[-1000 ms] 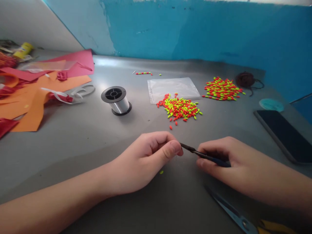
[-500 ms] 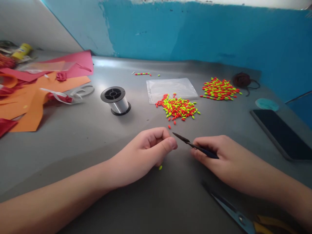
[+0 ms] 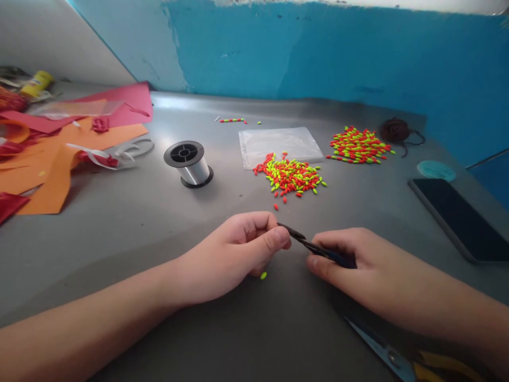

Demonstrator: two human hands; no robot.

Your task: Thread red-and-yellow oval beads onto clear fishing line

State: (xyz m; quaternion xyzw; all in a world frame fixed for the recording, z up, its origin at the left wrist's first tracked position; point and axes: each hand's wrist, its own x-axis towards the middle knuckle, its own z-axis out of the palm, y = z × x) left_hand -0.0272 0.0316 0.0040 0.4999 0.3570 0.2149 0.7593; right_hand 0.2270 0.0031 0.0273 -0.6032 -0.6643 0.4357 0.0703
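My left hand (image 3: 252,244) is closed in a pinch, thumb against the forefinger. What it pinches is hidden. A yellow-green bead (image 3: 263,275) shows just under its fingers; whether it hangs from them or lies on the table I cannot tell. My right hand (image 3: 350,254) grips small dark needle-nose pliers (image 3: 304,239) by the handles. Their tip is at the left thumb and forefinger. Beyond my hands spreads a pile of red and yellow-green beads (image 3: 292,175), partly on a clear plastic bag (image 3: 282,142).
A spool of clear line (image 3: 193,172) stands left of the beads. A second bead pile (image 3: 358,146), dark yarn (image 3: 395,130) and a phone (image 3: 457,217) lie right. Scissors (image 3: 382,345) rest below my right arm. Orange and pink paper (image 3: 55,175) covers the left side.
The pliers have moved left and slightly down, so their tip now meets my left fingertips. The yellow-green bead has shifted slightly to the right.
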